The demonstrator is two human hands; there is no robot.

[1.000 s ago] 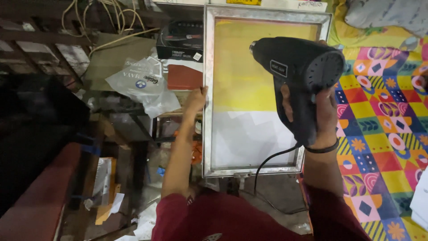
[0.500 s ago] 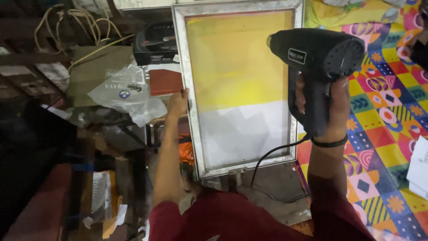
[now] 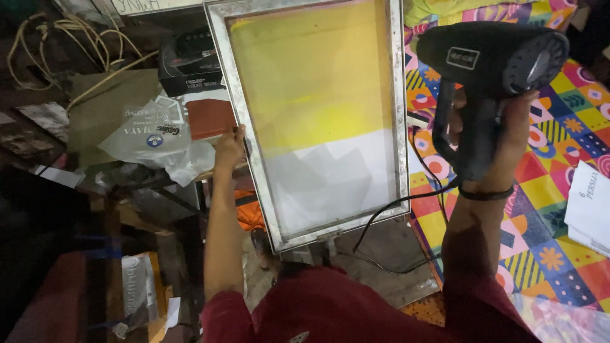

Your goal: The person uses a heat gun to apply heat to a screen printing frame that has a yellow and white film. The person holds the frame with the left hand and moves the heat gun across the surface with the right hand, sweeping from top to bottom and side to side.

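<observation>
One colourful patterned mat (image 3: 559, 190) beside a cluttered dark workbench (image 3: 95, 165).

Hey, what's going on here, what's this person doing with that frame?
A person holds a metal-framed screen by its side rail with the left hand. The mesh is yellow on the far part and pale grey nearer the body. The right hand grips a black heat gun, nozzle turned toward the screen. Its cord trails down past the frame.

The single head camera is looking steeply down from close above, taking in the screen frame (image 3: 318, 121) just beyond the left hand's fingers (image 3: 238, 134).
</observation>
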